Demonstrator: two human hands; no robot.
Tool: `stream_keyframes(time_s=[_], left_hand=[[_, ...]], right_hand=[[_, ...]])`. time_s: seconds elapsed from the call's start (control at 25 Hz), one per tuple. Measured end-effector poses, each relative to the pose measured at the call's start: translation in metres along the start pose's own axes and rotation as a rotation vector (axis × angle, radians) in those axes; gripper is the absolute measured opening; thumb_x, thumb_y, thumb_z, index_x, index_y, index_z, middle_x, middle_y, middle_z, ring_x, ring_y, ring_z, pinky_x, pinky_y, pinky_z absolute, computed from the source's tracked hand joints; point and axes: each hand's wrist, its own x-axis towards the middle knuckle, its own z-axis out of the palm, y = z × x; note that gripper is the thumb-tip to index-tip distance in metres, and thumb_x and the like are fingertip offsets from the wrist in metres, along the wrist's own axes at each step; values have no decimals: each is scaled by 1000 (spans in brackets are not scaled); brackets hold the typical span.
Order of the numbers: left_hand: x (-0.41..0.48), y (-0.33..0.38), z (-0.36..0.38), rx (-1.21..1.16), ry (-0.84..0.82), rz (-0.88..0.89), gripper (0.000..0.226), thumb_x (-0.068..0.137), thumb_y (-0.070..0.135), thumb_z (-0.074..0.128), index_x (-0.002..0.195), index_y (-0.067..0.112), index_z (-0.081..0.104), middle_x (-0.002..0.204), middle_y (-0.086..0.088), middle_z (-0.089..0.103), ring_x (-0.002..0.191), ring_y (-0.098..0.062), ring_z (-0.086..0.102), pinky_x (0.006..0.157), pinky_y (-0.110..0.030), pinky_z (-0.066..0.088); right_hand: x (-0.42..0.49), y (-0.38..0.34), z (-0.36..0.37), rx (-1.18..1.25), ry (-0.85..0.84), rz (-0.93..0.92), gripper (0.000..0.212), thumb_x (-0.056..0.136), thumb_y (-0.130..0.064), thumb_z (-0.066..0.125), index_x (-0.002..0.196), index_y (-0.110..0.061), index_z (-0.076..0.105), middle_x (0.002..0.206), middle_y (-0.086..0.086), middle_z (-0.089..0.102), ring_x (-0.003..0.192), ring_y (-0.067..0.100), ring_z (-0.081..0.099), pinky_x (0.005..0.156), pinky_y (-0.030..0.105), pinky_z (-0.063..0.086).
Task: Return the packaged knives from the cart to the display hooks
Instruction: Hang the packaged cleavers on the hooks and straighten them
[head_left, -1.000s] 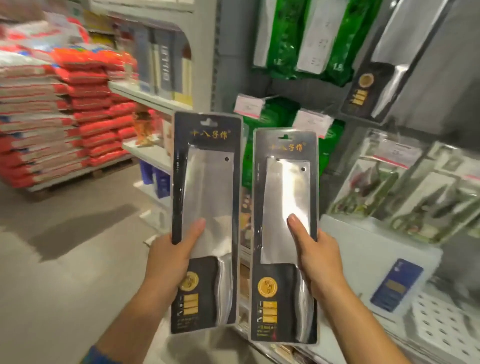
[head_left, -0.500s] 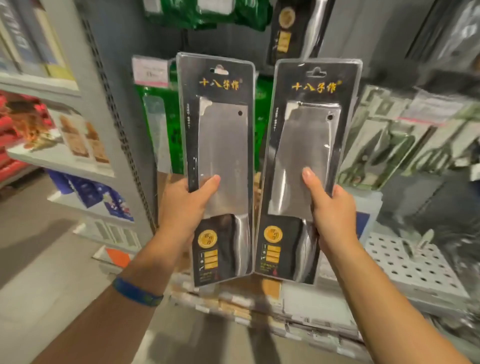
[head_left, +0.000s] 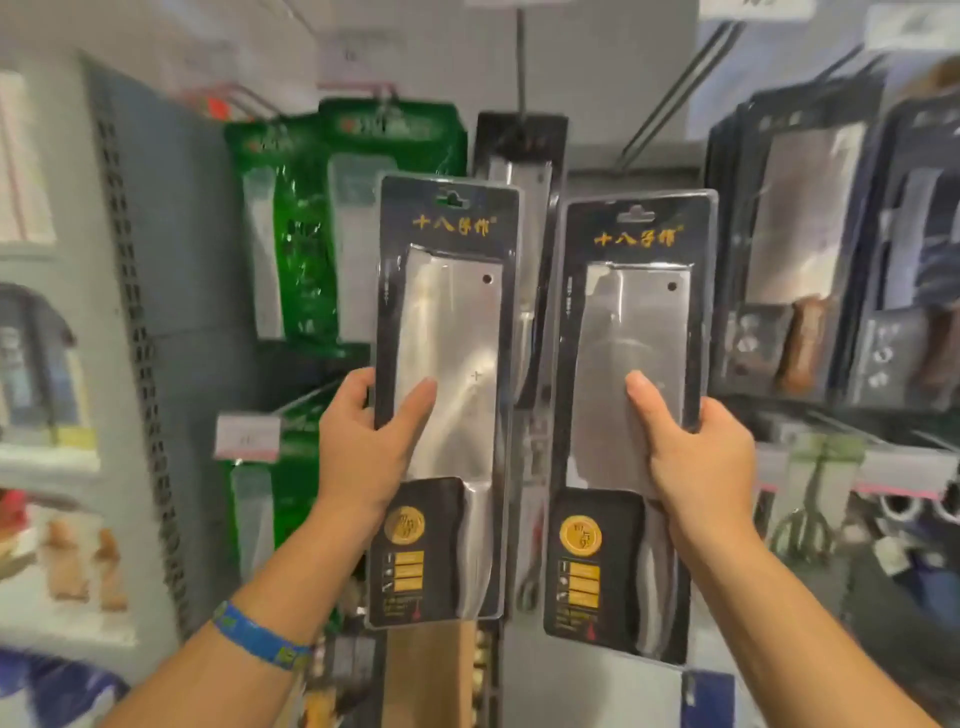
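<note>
Left hand (head_left: 363, 447) grips left knife pack (head_left: 447, 322) by its left edge, thumb across the front over the blade. Right hand (head_left: 696, 457) grips right knife pack (head_left: 634, 322) by its right edge, thumb same. Both packs upright, side by side, not touching, held up in front of the display wall. Behind the gap: black pack (head_left: 519, 150) hanging on a hook (head_left: 521, 67). Green packs (head_left: 311, 234) to the left, dark knife packs (head_left: 810, 249) to the right. Blue wristband (head_left: 254, 636) on left wrist.
</note>
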Motion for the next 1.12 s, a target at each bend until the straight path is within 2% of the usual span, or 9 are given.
stream_keyframes(time_s=[0.08, 0.2, 0.24, 0.36, 0.44, 0.56, 0.68, 0.8, 1.12], left_hand=[[25, 12, 14, -4, -30, 49, 36, 71, 56, 78, 98, 33, 69, 98, 7, 77, 88, -13, 75, 82, -46, 62], [66, 18, 27, 7, -51, 112, 44, 71, 64, 74, 102, 33, 71, 100, 7, 77, 93, -12, 74, 86, -48, 60], [77, 20, 30, 10, -54, 112, 55, 69, 66, 74, 107, 26, 71, 103, 3, 76, 98, -15, 73, 89, -50, 59], [104, 18, 33, 14, -74, 117, 53, 74, 62, 79, 105, 20, 70, 98, 5, 76, 93, -14, 73, 87, -47, 59], [114, 17, 34, 43, -83, 134, 45, 73, 61, 74, 97, 24, 69, 91, 15, 76, 82, -6, 72, 75, -37, 61], [125, 15, 36, 48, -75, 141, 47, 72, 66, 75, 95, 26, 69, 89, 16, 75, 78, -5, 72, 72, -38, 61], [137, 24, 43, 20, -80, 136, 58, 65, 76, 73, 97, 28, 70, 90, 12, 77, 78, -6, 73, 71, -40, 62], [150, 35, 52, 14, -79, 169, 54, 68, 75, 73, 95, 28, 70, 89, 11, 77, 78, -7, 73, 71, -40, 62], [150, 15, 62, 77, -110, 216, 54, 69, 76, 69, 89, 26, 68, 83, 10, 74, 75, -2, 69, 64, -25, 57]], right_hand=[[27, -19, -1, -96, 33, -24, 73, 71, -85, 61, 67, -12, 50, 64, -3, 54, 55, 7, 49, 54, 36, 38], [66, -39, 7, -205, -14, -28, 86, 74, -85, 59, 105, -4, 66, 111, 14, 70, 104, 32, 65, 79, 41, 46], [74, -45, 10, -224, -28, -23, 82, 73, -85, 59, 101, -8, 64, 112, 15, 69, 106, 35, 63, 80, 41, 43], [88, -70, 18, -223, 22, -121, 64, 68, -86, 57, 68, -27, 32, 68, -5, 42, 69, 24, 44, 63, 37, 32], [99, -91, 23, -145, 92, -219, 67, 71, -81, 61, 64, -21, 31, 60, -7, 34, 55, 17, 35, 55, 38, 30], [118, -127, 26, -56, 166, -337, 68, 78, -76, 66, 64, -15, 39, 59, -1, 40, 52, 16, 36, 53, 39, 34], [135, -156, 28, -79, 189, -407, 72, 76, -79, 66, 73, -8, 56, 65, 5, 60, 60, 23, 55, 59, 45, 47], [145, -169, 29, -83, 178, -405, 64, 74, -79, 68, 76, -15, 63, 70, 0, 66, 69, 23, 63, 65, 48, 54], [148, -157, 27, -128, 184, -361, 64, 75, -77, 70, 64, -19, 45, 57, -6, 47, 54, 15, 45, 52, 37, 37]])
